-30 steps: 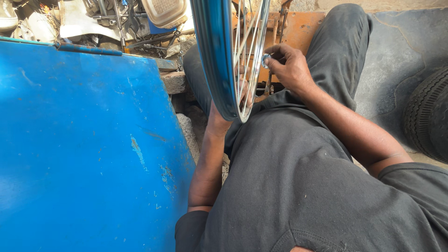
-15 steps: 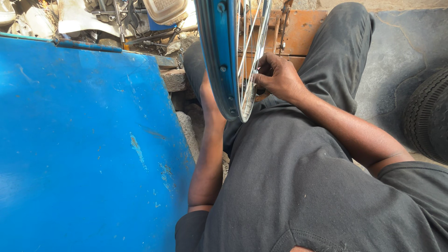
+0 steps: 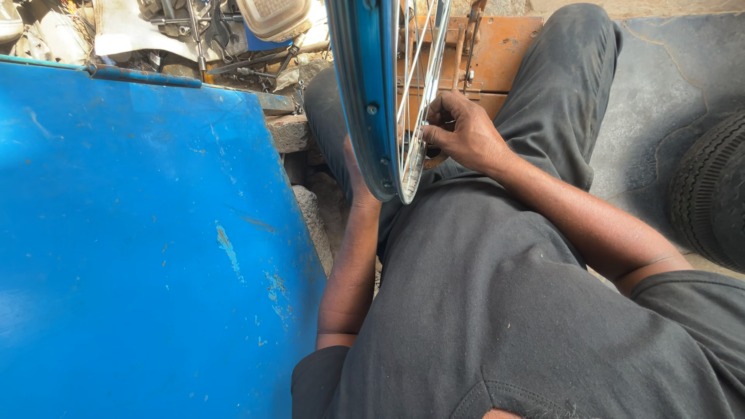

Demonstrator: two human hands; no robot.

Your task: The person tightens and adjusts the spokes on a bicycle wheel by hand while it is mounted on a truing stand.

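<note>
Fingers (image 3: 444, 116) of right hand (image 3: 466, 136) pinch spokes (image 3: 415, 74) beside blue rim (image 3: 365, 93).

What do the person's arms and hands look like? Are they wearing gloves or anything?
No gloves. Both hands are bare, though the left hand is mostly hidden behind the blue wheel rim. The right hand shows no ring or watch. Both arms are bare below the short sleeves of a dark grey T-shirt.
</note>
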